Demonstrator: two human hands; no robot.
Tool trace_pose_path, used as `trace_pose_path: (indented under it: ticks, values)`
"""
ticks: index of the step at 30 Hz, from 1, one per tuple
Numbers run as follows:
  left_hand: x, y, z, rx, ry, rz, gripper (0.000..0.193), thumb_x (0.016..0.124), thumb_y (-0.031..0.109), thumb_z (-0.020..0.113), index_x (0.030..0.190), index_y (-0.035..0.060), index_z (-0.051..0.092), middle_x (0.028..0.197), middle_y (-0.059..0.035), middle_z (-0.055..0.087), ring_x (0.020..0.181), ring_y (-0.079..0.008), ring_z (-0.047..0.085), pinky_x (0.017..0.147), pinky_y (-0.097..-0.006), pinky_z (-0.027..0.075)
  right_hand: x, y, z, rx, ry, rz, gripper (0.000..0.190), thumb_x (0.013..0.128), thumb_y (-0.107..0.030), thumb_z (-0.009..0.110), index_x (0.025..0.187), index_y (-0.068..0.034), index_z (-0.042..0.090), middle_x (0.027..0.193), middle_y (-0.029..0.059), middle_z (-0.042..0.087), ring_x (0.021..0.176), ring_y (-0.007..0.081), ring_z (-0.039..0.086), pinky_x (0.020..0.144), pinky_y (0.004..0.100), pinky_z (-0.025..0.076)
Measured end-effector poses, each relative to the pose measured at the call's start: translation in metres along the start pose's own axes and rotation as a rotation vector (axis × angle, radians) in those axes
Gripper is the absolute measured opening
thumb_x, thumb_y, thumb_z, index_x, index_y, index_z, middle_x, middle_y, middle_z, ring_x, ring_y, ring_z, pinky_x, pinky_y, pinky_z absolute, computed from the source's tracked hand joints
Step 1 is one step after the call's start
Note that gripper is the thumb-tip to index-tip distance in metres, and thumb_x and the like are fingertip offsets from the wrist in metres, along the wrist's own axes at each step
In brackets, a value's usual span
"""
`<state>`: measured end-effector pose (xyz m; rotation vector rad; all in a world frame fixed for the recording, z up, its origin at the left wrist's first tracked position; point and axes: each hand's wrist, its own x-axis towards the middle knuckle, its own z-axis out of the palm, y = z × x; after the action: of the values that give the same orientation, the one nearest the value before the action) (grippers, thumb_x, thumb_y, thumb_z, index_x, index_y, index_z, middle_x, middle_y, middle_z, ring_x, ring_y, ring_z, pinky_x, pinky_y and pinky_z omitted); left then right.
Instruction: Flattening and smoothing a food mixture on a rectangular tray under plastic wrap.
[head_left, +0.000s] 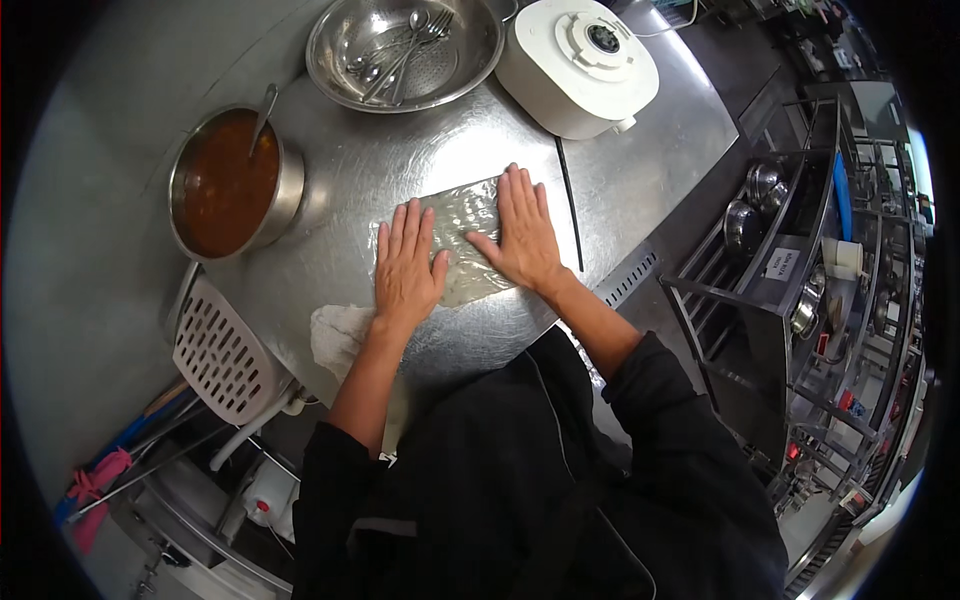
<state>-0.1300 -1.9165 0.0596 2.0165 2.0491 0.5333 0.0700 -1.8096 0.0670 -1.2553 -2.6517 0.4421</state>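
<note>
A flat, clear plastic bag or wrap (469, 262) with pale, greenish contents lies on the stainless steel table (345, 157). My left hand (407, 274) rests palm down on its left side, fingers stretched away from me. On its right side lies my right hand (525, 236), also palm down, with the thumb spread towards the middle. Neither hand grasps anything. Beside my left wrist is a crumpled white cloth (337, 334). A thin black strip (570, 202) lies right of my right hand.
A steel pot of red-brown sauce (225, 180) with a ladle or spoon stands left. Behind are a perforated steel bowl (341, 90) with cutlery and a white appliance base (540, 90). A slotted plastic chair back (225, 349) is at the table's left; metal shelving (750, 292) stands right.
</note>
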Motion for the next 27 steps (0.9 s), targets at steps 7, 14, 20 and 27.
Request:
trace_pose_path:
  ticks: [7, 14, 20, 27]
  values:
    - [-0.003, -0.003, -0.002, 0.0, -0.004, -0.011, 0.072, 0.1, 0.037, 0.058, 0.159, 0.0018, 0.037, 0.167, -0.0202, 0.033, 0.156, -0.0347, 0.028, 0.127, -0.052, 0.019, 0.003, -0.004, -0.004, -0.074, -0.04, 0.04, 0.11, 0.094, -0.068, 0.057, 0.159, 0.012, 0.02, 0.167, 0.0317, 0.021, 0.157, 0.0451, 0.017, 0.127, 0.0591, 0.012]
    - [-0.01, -0.002, -0.007, -0.022, -0.001, -0.038, 0.078, 0.099, 0.041, 0.059, 0.159, -0.002, 0.034, 0.168, -0.0218, 0.03, 0.157, -0.0346, 0.025, 0.128, -0.0505, 0.018, 0.006, -0.013, 0.0, -0.025, -0.036, -0.066, 0.108, 0.095, -0.068, 0.056, 0.159, 0.012, 0.02, 0.167, 0.033, 0.02, 0.157, 0.0459, 0.017, 0.128, 0.0564, 0.013]
    - [-0.016, -0.023, -0.009, 0.026, 0.058, -0.117, 0.076, 0.101, 0.042, 0.057, 0.159, -0.0012, 0.034, 0.168, -0.0204, 0.03, 0.157, -0.0339, 0.025, 0.128, -0.0498, 0.018, 0.015, -0.03, 0.007, -0.062, -0.048, -0.079, 0.107, 0.096, -0.068, 0.054, 0.158, 0.013, 0.021, 0.166, 0.0327, 0.021, 0.157, 0.0457, 0.018, 0.128, 0.0555, 0.015]
    - [-0.02, -0.032, -0.022, 0.024, -0.005, -0.077, 0.071, 0.104, 0.04, 0.053, 0.16, -0.0006, 0.034, 0.169, -0.0202, 0.028, 0.157, -0.0353, 0.025, 0.128, -0.0517, 0.016, 0.014, -0.035, 0.01, -0.073, -0.079, -0.116, 0.107, 0.097, -0.069, 0.051, 0.158, 0.014, 0.021, 0.167, 0.0325, 0.019, 0.158, 0.0446, 0.016, 0.128, 0.0554, 0.013]
